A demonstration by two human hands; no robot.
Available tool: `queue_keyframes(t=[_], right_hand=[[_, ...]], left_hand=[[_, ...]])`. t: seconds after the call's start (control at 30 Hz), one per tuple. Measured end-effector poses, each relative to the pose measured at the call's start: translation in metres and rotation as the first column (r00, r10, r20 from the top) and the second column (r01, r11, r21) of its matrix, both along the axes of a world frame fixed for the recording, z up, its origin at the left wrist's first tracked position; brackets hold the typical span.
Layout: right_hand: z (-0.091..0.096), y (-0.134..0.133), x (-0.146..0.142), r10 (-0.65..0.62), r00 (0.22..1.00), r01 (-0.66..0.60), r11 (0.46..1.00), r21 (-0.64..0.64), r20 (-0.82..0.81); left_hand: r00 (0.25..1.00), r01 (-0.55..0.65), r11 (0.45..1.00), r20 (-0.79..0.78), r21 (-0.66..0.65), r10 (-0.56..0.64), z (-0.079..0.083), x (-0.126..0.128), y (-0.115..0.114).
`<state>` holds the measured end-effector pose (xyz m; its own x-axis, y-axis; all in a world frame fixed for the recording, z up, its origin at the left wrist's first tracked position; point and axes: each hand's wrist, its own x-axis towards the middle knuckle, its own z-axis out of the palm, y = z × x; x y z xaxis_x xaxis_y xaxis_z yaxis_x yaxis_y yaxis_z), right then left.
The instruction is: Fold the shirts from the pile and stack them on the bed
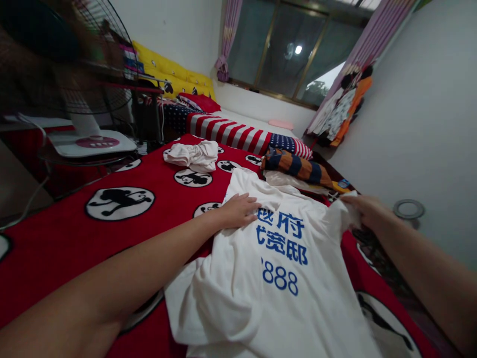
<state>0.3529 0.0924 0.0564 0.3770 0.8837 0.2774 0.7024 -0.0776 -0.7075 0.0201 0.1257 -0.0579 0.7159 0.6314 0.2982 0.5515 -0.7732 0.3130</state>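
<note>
A white T-shirt [320,278] with blue printed characters lies spread on a red patterned blanket [179,219], its left side folded over part of the print. My left hand [240,211] rests flat on the shirt's upper left part, fingers stretched out. At the right, my right hand [363,209] pinches a sleeve of the shirt and lifts it a little off the blanket. Creases run across the cloth at the lower left.
A crumpled white garment [194,155] lies farther up the blanket. Striped folded clothes [296,166] sit beyond the shirt. A fan [87,134] stands at the left, a wall [428,124] at the right. Clothes hang by the window [294,49].
</note>
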Motion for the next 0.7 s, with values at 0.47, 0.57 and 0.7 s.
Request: queue_keyframes(t=[0.47,0.57,0.7], right_hand=[[-0.014,-0.072,-0.077,0.342,0.910,-0.394,0.889,-0.234,-0.234],[-0.034,-0.118,-0.043,0.362,0.932,-0.340,0.866,-0.367,-0.007],[-0.045,-0.177,-0.031,0.390,0.919,-0.302,0.780,-0.548,0.049]], left_hand=[[0.843,0.019,0.931,0.506,-0.364,0.181,-0.003,0.000,0.010],[0.875,-0.006,0.944,0.455,-0.331,0.165,-0.001,0.003,0.008],[0.933,-0.042,0.972,0.339,-0.230,0.120,0.006,0.009,0.013]])
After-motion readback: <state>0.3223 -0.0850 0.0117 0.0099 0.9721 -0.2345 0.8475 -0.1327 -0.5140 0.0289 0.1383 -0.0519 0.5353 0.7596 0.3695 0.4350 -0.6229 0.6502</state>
